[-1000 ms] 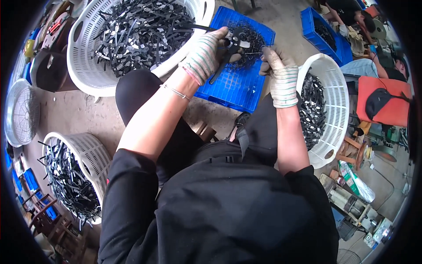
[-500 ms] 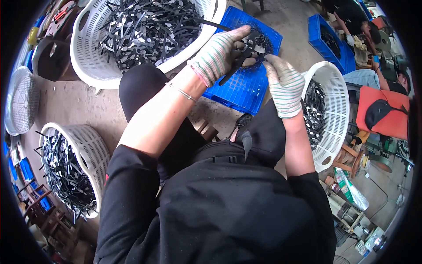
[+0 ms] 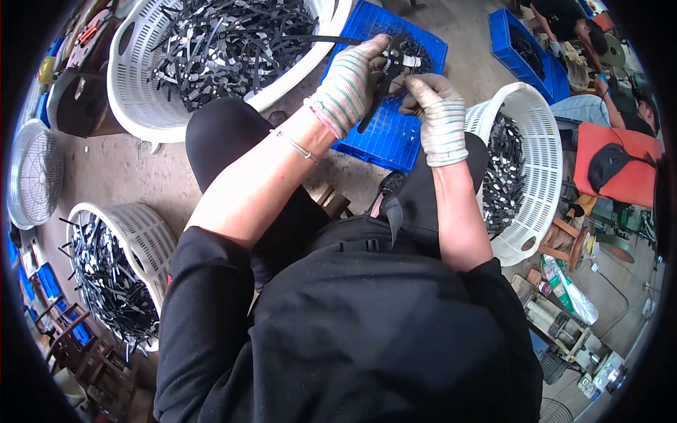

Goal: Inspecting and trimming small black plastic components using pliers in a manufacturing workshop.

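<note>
My left hand (image 3: 345, 88), in a striped knit glove, is closed on a long black strip (image 3: 321, 39). One end of it sticks out to the left, over the rim of a big white basket (image 3: 144, 92). A wider dark piece (image 3: 388, 77) shows along the fingers of the same hand; whether it belongs to the strip I cannot tell. Close beside it, my right hand (image 3: 441, 116), gloved alike, has thumb and fingers pinched together; what they hold is hidden. Both hands are above a blue plastic crate (image 3: 395, 137) with small dark parts (image 3: 419, 53) on it.
Black strips with metal bits fill the big basket, a second white basket (image 3: 151, 233) at left and a third (image 3: 539, 169) at right. A red chair (image 3: 613, 158) with a black bag stands far right. Another person works at upper right near another blue crate (image 3: 504, 42).
My right hand has moved left and closed its fingers, coming up to the dark piece in my left hand. My left hand has shifted slightly, still gripping the strip.
</note>
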Motion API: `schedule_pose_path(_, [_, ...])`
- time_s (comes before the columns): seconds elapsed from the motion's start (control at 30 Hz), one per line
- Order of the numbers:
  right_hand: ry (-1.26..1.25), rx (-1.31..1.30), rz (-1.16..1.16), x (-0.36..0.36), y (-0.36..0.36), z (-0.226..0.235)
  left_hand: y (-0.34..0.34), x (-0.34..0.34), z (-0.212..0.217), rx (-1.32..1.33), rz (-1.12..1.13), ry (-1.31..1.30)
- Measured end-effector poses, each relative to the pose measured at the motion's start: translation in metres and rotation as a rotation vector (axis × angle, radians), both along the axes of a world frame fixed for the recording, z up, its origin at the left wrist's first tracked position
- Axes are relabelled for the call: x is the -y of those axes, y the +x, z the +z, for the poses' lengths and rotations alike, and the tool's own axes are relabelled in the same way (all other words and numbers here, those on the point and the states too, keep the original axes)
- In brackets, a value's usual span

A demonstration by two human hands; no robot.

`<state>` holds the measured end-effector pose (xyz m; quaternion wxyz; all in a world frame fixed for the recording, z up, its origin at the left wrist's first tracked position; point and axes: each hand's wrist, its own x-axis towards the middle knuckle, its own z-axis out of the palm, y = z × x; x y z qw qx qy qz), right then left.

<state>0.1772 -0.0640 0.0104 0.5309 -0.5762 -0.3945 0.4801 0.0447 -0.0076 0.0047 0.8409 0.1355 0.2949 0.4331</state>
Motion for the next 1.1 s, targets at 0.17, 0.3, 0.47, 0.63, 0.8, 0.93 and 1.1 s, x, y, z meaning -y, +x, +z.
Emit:
schedule_pose_path(0.17, [0.146,0.058,0.007,-0.003,0.013,0.017,-0.002,-0.002,-0.011,0.160,0.042,0.016])
schedule_pose_path(0.3, [0.175,0.153,0.092,-0.004,0.018,0.033,-0.001,0.001,-0.006,0.069,0.069,0.054])
schedule_pose_path(0.47, [0.197,0.031,-0.003,-0.001,0.013,0.016,0.000,0.002,-0.001,0.071,0.059,-0.005])
schedule_pose_path(0.63, [0.151,0.204,-0.060,-0.003,0.011,0.006,0.002,0.000,-0.005,0.082,0.032,-0.009])
schedule_pose_path(0.8, [0.131,0.224,-0.116,-0.008,0.009,0.002,0.002,0.001,-0.009,0.075,0.045,0.000])
schedule_pose_path(0.93, [0.272,0.767,0.041,-0.012,0.010,-0.003,0.000,0.001,-0.017,-0.006,0.099,0.017])
schedule_pose_path(1.1, [0.447,1.148,0.292,-0.020,0.011,-0.003,-0.008,0.000,-0.004,-0.169,-0.095,-0.067])
